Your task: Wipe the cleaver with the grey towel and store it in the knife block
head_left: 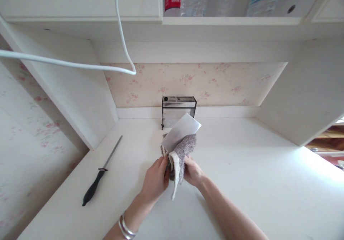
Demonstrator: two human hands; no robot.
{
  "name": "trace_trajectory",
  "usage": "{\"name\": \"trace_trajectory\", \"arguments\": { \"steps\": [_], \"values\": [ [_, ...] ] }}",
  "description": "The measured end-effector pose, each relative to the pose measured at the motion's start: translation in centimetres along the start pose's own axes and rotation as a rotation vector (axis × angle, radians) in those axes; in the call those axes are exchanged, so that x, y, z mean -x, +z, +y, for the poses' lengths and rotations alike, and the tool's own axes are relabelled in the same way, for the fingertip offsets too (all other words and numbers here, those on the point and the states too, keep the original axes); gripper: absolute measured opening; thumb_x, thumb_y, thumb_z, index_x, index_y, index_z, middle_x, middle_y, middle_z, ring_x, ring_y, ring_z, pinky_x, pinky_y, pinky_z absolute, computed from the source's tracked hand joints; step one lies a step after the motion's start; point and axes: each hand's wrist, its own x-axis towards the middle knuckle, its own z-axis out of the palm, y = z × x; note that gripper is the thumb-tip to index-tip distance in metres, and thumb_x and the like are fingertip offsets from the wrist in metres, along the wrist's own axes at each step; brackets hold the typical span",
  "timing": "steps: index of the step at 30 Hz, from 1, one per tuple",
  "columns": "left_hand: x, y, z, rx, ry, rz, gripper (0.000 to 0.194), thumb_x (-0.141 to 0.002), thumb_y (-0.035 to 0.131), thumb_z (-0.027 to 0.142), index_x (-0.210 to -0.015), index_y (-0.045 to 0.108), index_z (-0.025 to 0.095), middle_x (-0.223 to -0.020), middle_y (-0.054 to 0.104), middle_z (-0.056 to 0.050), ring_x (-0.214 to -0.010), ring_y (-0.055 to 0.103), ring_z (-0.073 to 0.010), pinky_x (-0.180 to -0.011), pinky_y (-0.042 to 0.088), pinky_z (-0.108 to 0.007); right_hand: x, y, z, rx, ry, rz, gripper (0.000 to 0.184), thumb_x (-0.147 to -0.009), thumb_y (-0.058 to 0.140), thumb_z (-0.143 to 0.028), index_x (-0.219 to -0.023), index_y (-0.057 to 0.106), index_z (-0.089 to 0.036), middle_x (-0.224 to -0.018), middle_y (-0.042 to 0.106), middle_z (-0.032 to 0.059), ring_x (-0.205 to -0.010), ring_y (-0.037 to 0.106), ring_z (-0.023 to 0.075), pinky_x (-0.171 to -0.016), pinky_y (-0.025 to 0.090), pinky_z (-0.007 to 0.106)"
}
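Observation:
A cleaver (178, 132) points up and away over the counter, its broad metal blade tilted to the right. My left hand (155, 179) is closed at the base of the blade, where the handle is hidden by fingers and cloth. A grey-brown towel (187, 147) with a white edge is draped around the lower blade and hangs down between my hands. On its right side, my right hand (193, 171) is closed on the towel, with some fingers hidden behind it.
A knife block (178, 117) with black edges stands against the back wall. To the left, a honing steel (100, 177) with a black handle lies on the white counter (242, 182). A white cable (80, 66) hangs at upper left. Bottles (194, 0) stand on the shelf above.

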Motion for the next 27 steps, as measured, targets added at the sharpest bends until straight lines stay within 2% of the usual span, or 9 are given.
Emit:
{"name": "trace_trajectory", "arguments": {
  "steps": [3,7,12,15,20,24,27],
  "values": [
    [0.1,0.0,0.3,0.004,0.020,-0.025,0.042,-0.081,0.054,0.014,-0.122,0.049,0.022,-0.104,0.062,-0.007,-0.093,0.059,-0.0220,-0.077,0.050,-0.032,-0.3,0.5,0.1,-0.051,-0.064,0.130,0.037,-0.064,0.081,-0.031,-0.093,0.061,-0.021,-0.083,0.074,0.0023,-0.085,0.069,0.0237,-0.083,0.054,0.036],
    [0.2,0.5,0.5,-0.043,0.046,-0.078,0.041,-0.079,0.051,0.006,-0.115,0.055,0.024,-0.108,0.063,-0.005,-0.095,0.060,-0.0215,-0.081,0.050,-0.032,-0.7,0.9,-0.7,-0.130,-0.040,0.265,0.035,-0.069,0.077,-0.028,-0.099,0.062,-0.018,-0.089,0.075,0.0043,-0.083,0.071,0.0235,-0.081,0.055,0.037],
    [0.0,1.0,0.9,-0.106,0.051,-0.160,0.023,-0.086,0.047,0.012,-0.103,0.058,0.022,-0.099,0.064,-0.004,-0.088,0.063,-0.0199,-0.077,0.051,-0.030,-1.2,0.4,-2.0,-0.164,0.012,0.335,0.026,-0.074,0.072,-0.023,-0.098,0.064,-0.014,-0.087,0.075,0.0065,-0.076,0.072,0.0217,-0.078,0.057,0.035],
    [-0.1,0.8,0.9,-0.160,0.062,-0.182,0.026,-0.084,0.045,0.010,-0.104,0.057,0.021,-0.097,0.065,-0.004,-0.086,0.065,-0.0194,-0.075,0.051,-0.029,-1.4,-0.5,-3.0,-0.190,-0.016,0.409,0.023,-0.075,0.071,-0.024,-0.096,0.065,-0.014,-0.081,0.075,0.0060,-0.073,0.072,0.0218,-0.076,0.058,0.036],
    [-0.2,0.5,0.0,-0.220,0.129,-0.185,0.044,-0.081,0.049,0.010,-0.124,0.047,0.022,-0.114,0.065,-0.005,-0.099,0.065,-0.0207,-0.082,0.053,-0.032,-1.4,-2.3,-5.4,-0.231,-0.082,0.466,0.016,-0.078,0.066,-0.024,-0.091,0.066,-0.015,-0.080,0.075,0.0054,-0.071,0.072,0.0217,-0.074,0.059,0.037],
    [-0.1,0.0,-0.7,-0.236,0.138,-0.189,0.042,-0.080,0.049,0.009,-0.120,0.050,0.022,-0.118,0.066,-0.004,-0.100,0.065,-0.0198,-0.084,0.052,-0.032,-1.3,-3.4,-6.8,-0.234,-0.176,0.464,0.014,-0.077,0.066,-0.025,-0.089,0.066,-0.017,-0.078,0.075,0.0040,-0.071,0.072,0.0216,-0.074,0.059,0.037],
    [0.0,-0.5,-0.9,-0.265,0.113,-0.172,0.039,-0.080,0.049,0.009,-0.116,0.052,0.023,-0.113,0.068,-0.003,-0.096,0.065,-0.0199,-0.083,0.050,-0.034,-1.2,-3.7,-7.1,-0.200,-0.208,0.444,0.016,-0.075,0.068,-0.026,-0.088,0.066,-0.017,-0.079,0.075,0.0044,-0.073,0.072,0.0228,-0.074,0.059,0.038]
  ]
}}
